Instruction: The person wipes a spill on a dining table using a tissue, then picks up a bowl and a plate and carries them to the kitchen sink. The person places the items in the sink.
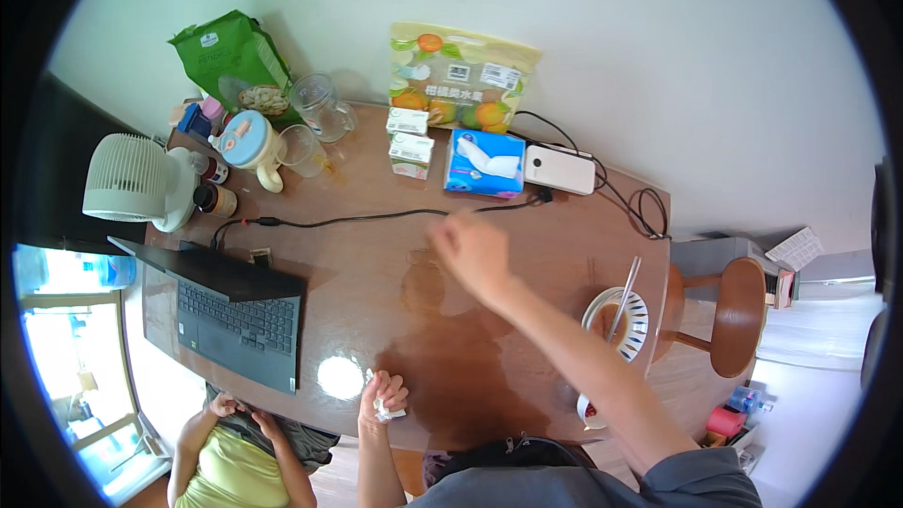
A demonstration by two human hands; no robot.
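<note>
Crumpled white tissue (389, 410) pokes out between the fingers of my left hand (383, 395), which is closed on it near the front edge of the brown table (338, 324). My right hand (471, 248) reaches over the middle of the table, blurred, with its fingers curled. Whether anything is inside it I cannot tell. Beyond that hand lies a blue tissue pack (487, 164) with a white tissue sticking out. Under my right forearm sits a patterned bowl (637, 321) of brownish liquid with chopsticks (623, 300) across it. A smaller white dish (591, 413) is partly covered by the arm.
An open laptop (240, 324) stands at left, its black cable (367, 219) crossing the table. Behind it are a fan (141, 180), a lidded cup (247, 144), a clear plastic cup (302, 152) and a green pistachio bag (233, 70). A person (240, 458) sits at lower left.
</note>
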